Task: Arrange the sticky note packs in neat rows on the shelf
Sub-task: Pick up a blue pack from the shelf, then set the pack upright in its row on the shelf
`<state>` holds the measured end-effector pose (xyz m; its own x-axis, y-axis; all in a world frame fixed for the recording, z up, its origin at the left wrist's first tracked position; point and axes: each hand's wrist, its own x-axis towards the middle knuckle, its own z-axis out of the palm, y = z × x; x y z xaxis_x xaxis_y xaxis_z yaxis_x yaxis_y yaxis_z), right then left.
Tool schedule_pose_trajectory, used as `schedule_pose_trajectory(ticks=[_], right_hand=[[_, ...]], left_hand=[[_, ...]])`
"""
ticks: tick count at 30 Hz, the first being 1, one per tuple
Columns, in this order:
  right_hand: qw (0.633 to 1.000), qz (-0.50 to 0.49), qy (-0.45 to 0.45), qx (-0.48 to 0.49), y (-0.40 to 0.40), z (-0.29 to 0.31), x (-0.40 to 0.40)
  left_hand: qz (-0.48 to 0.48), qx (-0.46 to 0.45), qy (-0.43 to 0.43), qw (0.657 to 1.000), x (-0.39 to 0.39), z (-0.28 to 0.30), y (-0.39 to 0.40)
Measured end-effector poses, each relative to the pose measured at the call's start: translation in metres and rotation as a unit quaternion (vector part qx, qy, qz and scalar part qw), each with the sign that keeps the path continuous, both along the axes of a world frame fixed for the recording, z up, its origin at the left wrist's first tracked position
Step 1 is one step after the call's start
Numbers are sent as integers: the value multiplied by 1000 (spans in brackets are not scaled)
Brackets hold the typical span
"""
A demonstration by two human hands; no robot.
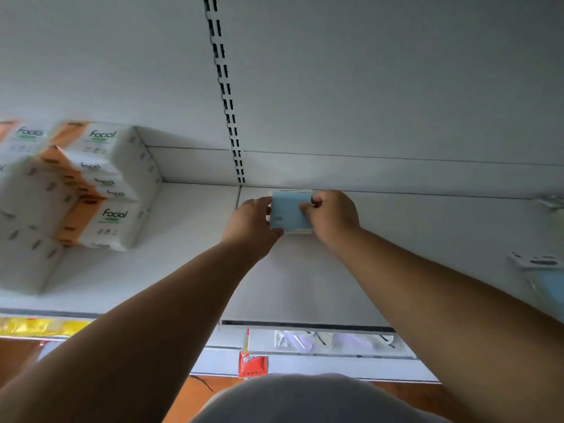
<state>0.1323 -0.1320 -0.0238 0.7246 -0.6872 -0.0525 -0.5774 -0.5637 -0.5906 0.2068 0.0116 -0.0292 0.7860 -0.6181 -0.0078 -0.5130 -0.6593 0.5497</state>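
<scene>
- Sticky note pack (288, 213): light blue, held between both hands at the rear of the white shelf (189, 239), close to the back panel (366, 87). Whether its underside touches the shelf surface cannot be told.
- Left hand (251, 222): fingers curled around the left edge of the pack, gripping it.
- Right hand (331, 215): fingers and thumb pinch the right edge of the pack, fingertips over its top face.
- Both forearms extend forward over the shelf.
- Tissue packs (100, 190): white and orange, stacked at the left of the shelf, well apart from the pack.
- Slotted upright (227, 96): runs down the back panel, ending just left of the pack.
- Second blue packet (546, 285): lies at the far right edge of the shelf, partly cut off.
</scene>
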Motion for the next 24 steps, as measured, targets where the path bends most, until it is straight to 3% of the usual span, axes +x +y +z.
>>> schedule_pose_trajectory(ticks=[4,8,11,18,24], right_hand=[[999,-14,36,-6,3,-2,8],[999,-44,16,-8,5,-2,2],[999,-13,32,-31,7,-4,-8],[995,85,45,-20,11,-6,-29],[994,84,43,-58,-12,-7,-53]], left_hand=[[-29,42,10,999,14,-1,0],[-53,41,-18,998,9,-6,-1],[-76,61,-58,994,3,-10,-2],[-98,52,-48,993,9,-10,-4],[-130,41,-45,990,-8,-12,-24]])
